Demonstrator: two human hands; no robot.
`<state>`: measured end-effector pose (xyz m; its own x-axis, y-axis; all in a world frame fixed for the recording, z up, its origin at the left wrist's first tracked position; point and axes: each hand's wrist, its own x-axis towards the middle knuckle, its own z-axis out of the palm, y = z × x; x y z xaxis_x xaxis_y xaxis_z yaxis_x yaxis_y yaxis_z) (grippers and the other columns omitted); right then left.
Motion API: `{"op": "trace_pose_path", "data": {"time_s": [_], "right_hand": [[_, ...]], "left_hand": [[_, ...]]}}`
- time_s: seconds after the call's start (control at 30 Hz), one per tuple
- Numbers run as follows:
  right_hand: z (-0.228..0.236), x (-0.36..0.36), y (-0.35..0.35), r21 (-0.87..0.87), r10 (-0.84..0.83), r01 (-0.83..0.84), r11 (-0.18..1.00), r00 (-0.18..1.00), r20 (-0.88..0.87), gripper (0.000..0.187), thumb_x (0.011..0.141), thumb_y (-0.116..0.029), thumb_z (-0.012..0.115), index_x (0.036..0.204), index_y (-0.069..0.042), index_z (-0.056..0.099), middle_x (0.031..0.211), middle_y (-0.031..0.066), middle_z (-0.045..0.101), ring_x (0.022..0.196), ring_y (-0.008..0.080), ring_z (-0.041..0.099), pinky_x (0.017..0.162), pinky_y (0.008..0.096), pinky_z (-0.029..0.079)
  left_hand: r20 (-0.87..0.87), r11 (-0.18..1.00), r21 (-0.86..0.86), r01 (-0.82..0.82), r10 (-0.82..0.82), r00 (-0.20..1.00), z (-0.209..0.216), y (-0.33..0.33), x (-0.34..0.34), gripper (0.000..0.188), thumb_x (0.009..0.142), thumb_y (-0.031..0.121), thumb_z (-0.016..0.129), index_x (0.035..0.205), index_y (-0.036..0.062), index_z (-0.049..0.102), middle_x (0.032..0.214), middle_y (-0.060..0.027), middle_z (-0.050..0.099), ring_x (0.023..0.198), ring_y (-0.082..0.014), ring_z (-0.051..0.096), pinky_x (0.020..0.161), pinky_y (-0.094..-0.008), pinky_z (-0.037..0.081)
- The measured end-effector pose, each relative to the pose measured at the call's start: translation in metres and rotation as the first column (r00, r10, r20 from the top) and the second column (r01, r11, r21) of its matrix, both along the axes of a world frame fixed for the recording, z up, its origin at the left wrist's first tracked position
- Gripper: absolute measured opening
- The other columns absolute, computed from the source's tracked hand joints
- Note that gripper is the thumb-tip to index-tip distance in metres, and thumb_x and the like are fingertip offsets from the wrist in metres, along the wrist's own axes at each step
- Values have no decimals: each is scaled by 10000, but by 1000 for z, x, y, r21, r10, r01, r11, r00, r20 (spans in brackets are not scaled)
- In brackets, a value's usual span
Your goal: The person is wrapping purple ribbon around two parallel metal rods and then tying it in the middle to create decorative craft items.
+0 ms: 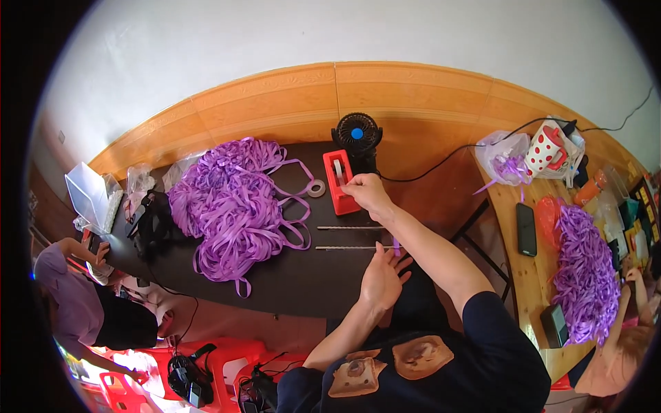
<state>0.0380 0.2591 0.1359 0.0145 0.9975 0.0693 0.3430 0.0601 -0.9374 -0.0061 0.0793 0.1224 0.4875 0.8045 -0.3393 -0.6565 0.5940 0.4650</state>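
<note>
My right hand (370,195) reaches to the red tape dispenser (342,199), its fingers pinched at the tape by the dispenser's near end. A white roll of tape (338,169) sits inside the dispenser. My left hand (383,282) is lower, at the table's near right part, its thumb and fingers closed around a short piece of purple ribbon (396,244). Two thin metal rods (344,228) lie parallel on the dark table, and the nearer one's right end meets my left thumb. Left of the rods spreads a big heap of purple ribbon (237,199).
A loose tape roll (316,188) lies beside the heap. A small black fan (357,133) stands behind the dispenser. A wooden table (513,234) at right bears a phone (526,229), a dotted mug (546,149) and more ribbon (585,275). Other people are at both sides; red stools stand below.
</note>
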Motion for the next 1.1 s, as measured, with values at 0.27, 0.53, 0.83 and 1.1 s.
{"op": "trace_pose_path", "data": {"time_s": [0.27, 0.53, 0.83, 1.1], "right_hand": [[32, -13, -18, 147, 59, -11, 989, 942, -331, 134, 805, -58, 666, 696, 7, 622, 626, -27, 508, 595, 51, 441, 548, 235, 339], [6, -3, -61, 70, -32, 47, 996, 981, -193, 138, 778, -96, 696, 762, 38, 666, 1048, 174, 577, 999, 204, 542, 790, 310, 402], [-26, 10, -45, 290, -113, 86, 953, 991, 78, 112, 724, -73, 714, 719, 24, 658, 728, 125, 579, 716, 200, 549, 594, 345, 406], [48, 91, -72, 142, 459, -438, 888, 867, -193, 137, 816, -82, 631, 717, 4, 593, 1203, 158, 570, 930, 139, 518, 802, 289, 393]], "left_hand": [[28, 1000, -8, -6, 6, 1000, -6, 1, -2, 668, 944, 574, 318, 1322, 28, 390, 1301, -60, 458, 1185, -241, 419, 1020, -415, 251], [73, 997, 16, -78, 77, 994, 0, -2, 1, 558, 971, 512, 306, 1323, 94, 417, 1315, -73, 478, 1210, -230, 423, 1025, -430, 278], [89, 1000, 23, -21, 19, 996, -4, -2, 2, 629, 949, 557, 325, 1307, 48, 417, 1315, -102, 463, 1204, -256, 414, 1025, -432, 266], [29, 1000, 5, -23, 23, 999, -7, -4, -1, 674, 942, 575, 325, 1354, 43, 364, 1346, -102, 428, 1219, -274, 390, 984, -413, 286]]}}
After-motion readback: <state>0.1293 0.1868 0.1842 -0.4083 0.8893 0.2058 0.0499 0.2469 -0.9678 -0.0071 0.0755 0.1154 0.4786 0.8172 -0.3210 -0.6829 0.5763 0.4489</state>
